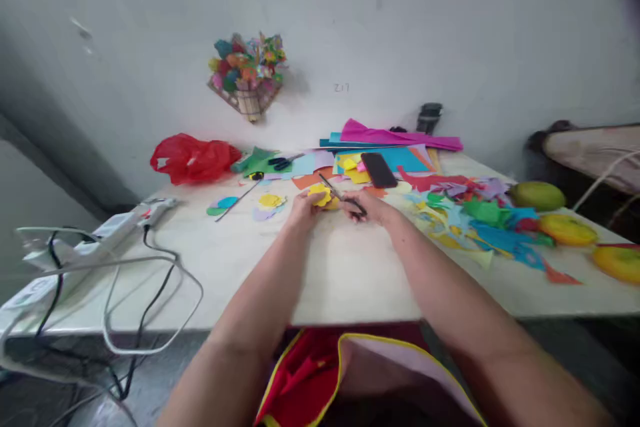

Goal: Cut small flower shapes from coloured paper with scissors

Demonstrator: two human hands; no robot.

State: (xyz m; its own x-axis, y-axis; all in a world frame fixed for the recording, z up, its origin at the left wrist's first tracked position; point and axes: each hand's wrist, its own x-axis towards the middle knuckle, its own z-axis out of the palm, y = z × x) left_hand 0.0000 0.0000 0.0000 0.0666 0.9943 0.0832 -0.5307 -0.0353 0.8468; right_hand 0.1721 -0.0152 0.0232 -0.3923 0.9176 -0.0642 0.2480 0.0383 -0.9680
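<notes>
My left hand (304,208) pinches a yellow paper flower (320,195) with a scalloped edge, over the middle of the table. In my right hand (371,205) is a pair of scissors (331,187), fingers wrapped about the dark handles. Its blades point up and left, beside the flower's right edge; whether they touch the paper I cannot tell. Left of my left hand lie yellow and lilac paper cut-outs (271,201). A black phone (379,170) rests on paper sheets just beyond my right hand.
Coloured paper scraps (480,213) are heaped at the right, near several yellow-green fruits (567,229). A red plastic bag (195,158) and another pair of scissors (281,163) lie at the back. Power strips (100,240) with loose cables occupy the left edge. Rolled pink paper (400,136) lies by the wall.
</notes>
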